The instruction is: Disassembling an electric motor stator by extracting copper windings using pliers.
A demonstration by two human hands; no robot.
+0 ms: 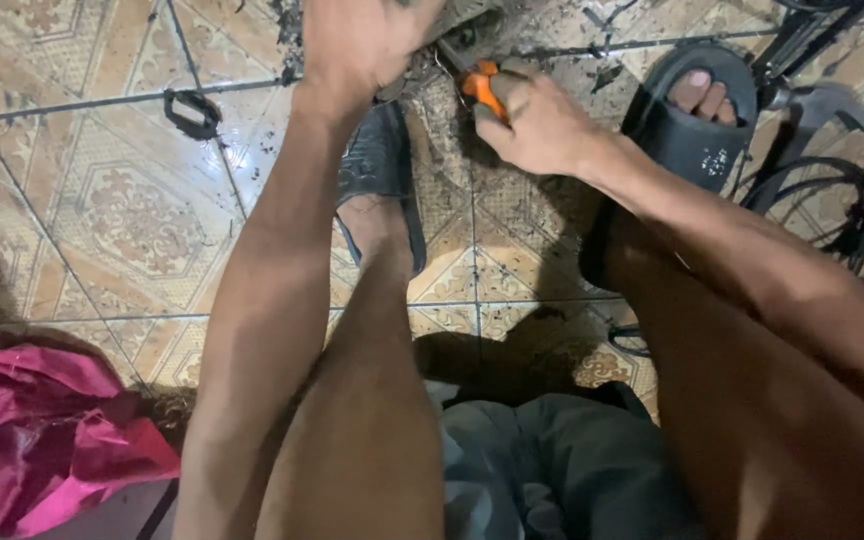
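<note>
My right hand is closed around a tool with orange handles, probably pliers, whose metal tip points up and left toward a dirty object at the top edge. My left hand reaches to that same dark object at the top of the view; its fingers are cut off by the frame, so what they grip is hidden. Both hands work above the patterned tile floor, between my two feet in dark slides.
A small black ring-shaped part lies on the tiles at upper left. Crumpled pink cloth sits at lower left. Black cables and hoses coil at the right, near a dark metal frame. Dirt is scattered near the top.
</note>
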